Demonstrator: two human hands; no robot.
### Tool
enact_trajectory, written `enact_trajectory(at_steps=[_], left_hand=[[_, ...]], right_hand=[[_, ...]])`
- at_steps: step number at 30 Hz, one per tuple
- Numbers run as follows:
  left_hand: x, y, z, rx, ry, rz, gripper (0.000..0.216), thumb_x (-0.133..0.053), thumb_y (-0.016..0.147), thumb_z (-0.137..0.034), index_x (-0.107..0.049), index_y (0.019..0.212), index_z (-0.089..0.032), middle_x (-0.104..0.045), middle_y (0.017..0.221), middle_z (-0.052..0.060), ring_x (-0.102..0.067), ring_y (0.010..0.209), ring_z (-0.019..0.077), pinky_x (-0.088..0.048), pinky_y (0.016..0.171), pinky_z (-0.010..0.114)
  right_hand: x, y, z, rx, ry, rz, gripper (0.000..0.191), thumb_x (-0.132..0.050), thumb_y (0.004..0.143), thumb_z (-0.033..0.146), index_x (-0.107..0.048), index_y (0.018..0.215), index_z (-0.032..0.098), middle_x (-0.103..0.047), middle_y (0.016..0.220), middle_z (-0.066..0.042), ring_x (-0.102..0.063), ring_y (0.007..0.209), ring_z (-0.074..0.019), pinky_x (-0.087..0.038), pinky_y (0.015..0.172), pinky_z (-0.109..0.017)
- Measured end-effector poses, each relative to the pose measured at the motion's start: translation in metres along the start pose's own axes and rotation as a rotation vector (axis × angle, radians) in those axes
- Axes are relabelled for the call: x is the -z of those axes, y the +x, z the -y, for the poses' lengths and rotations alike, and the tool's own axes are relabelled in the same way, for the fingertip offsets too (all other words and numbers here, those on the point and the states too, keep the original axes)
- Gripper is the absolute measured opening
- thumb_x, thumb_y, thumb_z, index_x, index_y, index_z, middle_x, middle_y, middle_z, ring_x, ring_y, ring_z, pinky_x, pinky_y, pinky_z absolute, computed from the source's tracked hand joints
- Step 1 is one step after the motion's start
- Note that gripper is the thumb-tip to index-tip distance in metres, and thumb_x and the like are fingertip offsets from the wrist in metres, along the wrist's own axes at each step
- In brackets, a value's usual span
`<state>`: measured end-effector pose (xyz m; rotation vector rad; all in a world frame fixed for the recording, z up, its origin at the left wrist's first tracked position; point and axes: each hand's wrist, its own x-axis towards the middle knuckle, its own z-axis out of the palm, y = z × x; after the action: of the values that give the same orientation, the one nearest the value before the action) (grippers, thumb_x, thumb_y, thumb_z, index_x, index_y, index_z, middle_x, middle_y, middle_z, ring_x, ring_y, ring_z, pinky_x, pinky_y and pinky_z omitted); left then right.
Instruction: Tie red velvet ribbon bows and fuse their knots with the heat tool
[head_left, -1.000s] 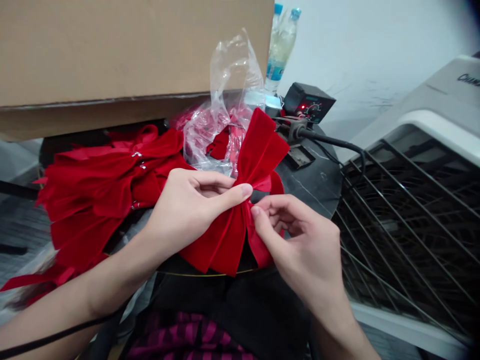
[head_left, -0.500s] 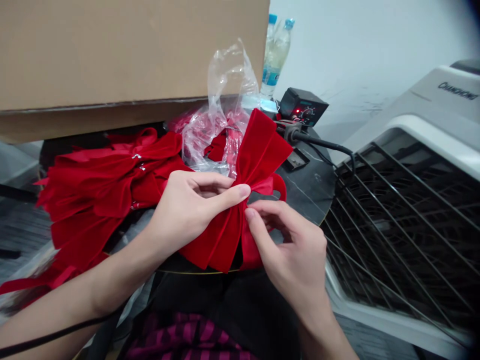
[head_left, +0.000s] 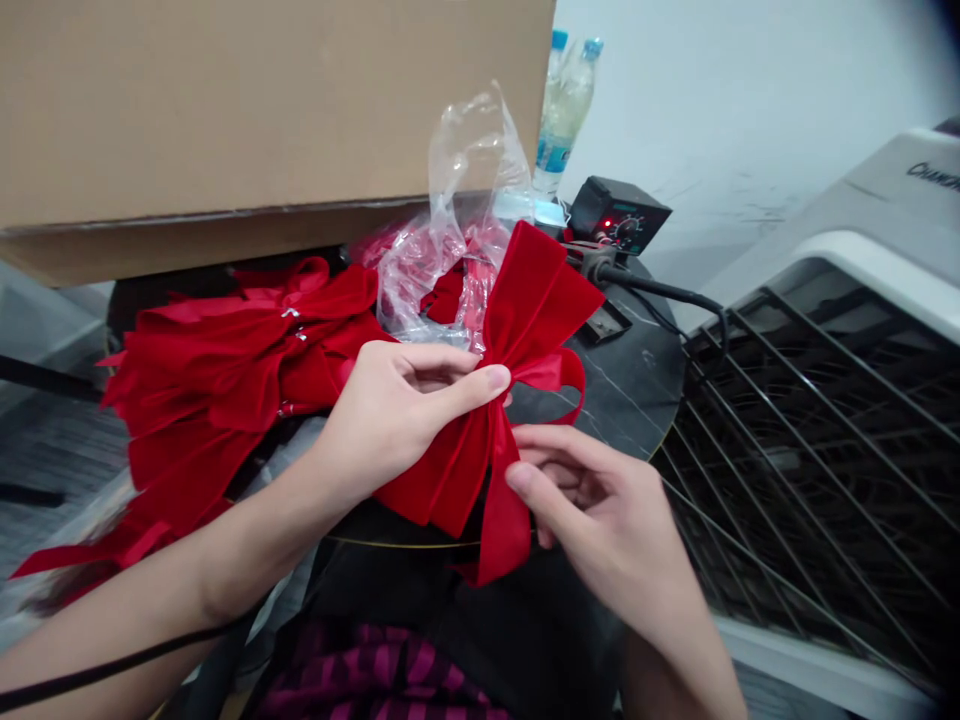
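Note:
A red velvet bow (head_left: 536, 290) is spread out above the front of the round table. My left hand (head_left: 409, 410) pinches it at its gathered middle, thumb on top, fingers partly hidden behind. Below and right of that pinch, my right hand (head_left: 592, 495) is closed on a red ribbon tail (head_left: 504, 535) of the bow, which hangs down past the table edge. A ribbon loop (head_left: 574, 385) sticks out to the right of the bow's centre. Left of my hands lies a pile of similar red bows (head_left: 217, 370), some with small silvery ties at their middles.
Behind the bow stands a clear plastic bag (head_left: 480, 150) with red pieces inside. A large cardboard box (head_left: 270, 110) fills the back. A black control unit (head_left: 619, 215) with a red light, a cable (head_left: 660, 288) and bottles (head_left: 566, 115) are at back right. A grilled appliance (head_left: 817, 420) stands right.
My right hand has moved down and slightly right, away from the bow's centre, drawing along the ribbon tail, which now hangs lower. My left hand keeps its pinch. The view has shifted slightly.

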<state>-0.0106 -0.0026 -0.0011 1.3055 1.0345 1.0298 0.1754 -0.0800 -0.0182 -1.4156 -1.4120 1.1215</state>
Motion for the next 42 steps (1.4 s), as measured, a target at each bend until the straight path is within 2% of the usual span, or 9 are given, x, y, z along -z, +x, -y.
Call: enact_trajectory(at_steps=[8, 11, 15, 20, 24, 27, 30, 36, 42], left_hand=[[-0.001, 0.002, 0.001, 0.03, -0.015, 0.019, 0.024, -0.089, 0.075, -0.037, -0.085, 0.087, -0.017, -0.084, 0.089, 0.005, -0.079, 0.09, 0.0277, -0.061, 0.079, 0.03], [-0.001, 0.002, 0.003, 0.042, -0.068, 0.033, 0.024, -0.087, 0.078, -0.037, -0.084, 0.09, -0.017, -0.084, 0.092, 0.006, -0.079, 0.091, 0.0285, -0.061, 0.079, 0.031], [-0.001, 0.001, 0.002, 0.059, -0.099, 0.034, 0.021, -0.088, 0.077, -0.033, -0.085, 0.091, -0.017, -0.084, 0.094, 0.006, -0.08, 0.087, 0.0262, -0.062, 0.079, 0.028], [0.0, 0.001, -0.001, 0.086, -0.175, -0.034, 0.024, -0.092, 0.073, -0.032, -0.084, 0.091, -0.018, -0.084, 0.087, 0.004, -0.081, 0.086, 0.0266, -0.064, 0.079, 0.028], [0.003, 0.002, -0.002, 0.086, -0.163, -0.004, 0.027, -0.089, 0.076, -0.039, -0.085, 0.092, -0.019, -0.084, 0.087, 0.006, -0.081, 0.086, 0.0297, -0.066, 0.077, 0.032], [0.004, 0.001, 0.0, 0.052, -0.102, 0.057, 0.023, -0.087, 0.078, -0.039, -0.085, 0.089, -0.02, -0.084, 0.084, 0.005, -0.081, 0.084, 0.0275, -0.064, 0.075, 0.028], [0.002, 0.001, 0.0, 0.041, -0.071, 0.145, 0.017, -0.087, 0.078, -0.035, -0.086, 0.089, -0.022, -0.084, 0.084, 0.003, -0.08, 0.078, 0.0238, -0.062, 0.072, 0.024], [0.004, 0.002, -0.005, 0.07, 0.005, 0.231, 0.01, -0.086, 0.079, -0.031, -0.085, 0.084, -0.022, -0.084, 0.083, 0.003, -0.08, 0.078, 0.0233, -0.06, 0.071, 0.022], [0.008, 0.005, -0.006, 0.091, 0.064, 0.267, 0.011, -0.084, 0.08, -0.032, -0.085, 0.08, -0.021, -0.083, 0.079, 0.003, -0.08, 0.078, 0.0239, -0.059, 0.068, 0.021]], right_hand=[[0.027, -0.029, 0.006, -0.262, -0.134, 0.708, 0.01, -0.072, 0.089, 0.02, -0.072, 0.079, 0.021, -0.06, 0.051, 0.006, -0.054, 0.038, -0.0071, -0.035, 0.035, -0.013], [0.041, -0.029, 0.008, -0.248, -0.159, 0.461, 0.009, -0.075, 0.09, 0.031, -0.076, 0.093, 0.023, -0.061, 0.055, 0.006, -0.054, 0.039, -0.0071, -0.037, 0.035, -0.013], [0.014, -0.012, 0.006, -0.143, 0.008, 0.076, 0.031, -0.07, 0.094, 0.047, -0.07, 0.115, 0.024, -0.066, 0.069, 0.004, -0.053, 0.041, -0.0058, -0.038, 0.036, -0.014], [0.002, -0.025, 0.004, -0.222, -0.077, 0.436, 0.018, -0.065, 0.099, 0.036, -0.063, 0.087, 0.023, -0.057, 0.056, 0.008, -0.051, 0.039, -0.0061, -0.03, 0.036, -0.016], [0.048, -0.043, 0.013, 0.199, -0.444, 0.708, 0.03, -0.077, 0.087, 0.027, -0.062, 0.061, 0.021, -0.064, 0.054, 0.006, -0.053, 0.041, -0.0085, -0.029, 0.037, -0.023], [0.071, -0.023, 0.024, 0.283, -0.437, 0.243, 0.004, -0.077, 0.09, 0.03, -0.075, 0.088, 0.028, -0.072, 0.069, 0.006, -0.064, 0.056, -0.01, -0.047, 0.049, -0.019], [0.064, 0.015, 0.03, 0.348, -0.378, -0.227, 0.045, -0.085, 0.083, 0.035, -0.07, 0.124, 0.026, -0.077, 0.106, -0.002, -0.072, 0.092, -0.0166, -0.059, 0.083, -0.027], [0.067, 0.04, 0.034, 0.116, -0.22, 0.249, 0.021, -0.071, 0.095, 0.034, -0.079, 0.105, 0.017, -0.078, 0.08, -0.002, -0.072, 0.071, -0.0158, -0.059, 0.065, -0.025], [0.151, 0.021, 0.037, -0.028, -0.448, 0.449, 0.037, -0.057, 0.103, 0.044, -0.076, 0.124, 0.02, -0.078, 0.074, -0.002, -0.072, 0.061, -0.0149, -0.054, 0.05, -0.02]])
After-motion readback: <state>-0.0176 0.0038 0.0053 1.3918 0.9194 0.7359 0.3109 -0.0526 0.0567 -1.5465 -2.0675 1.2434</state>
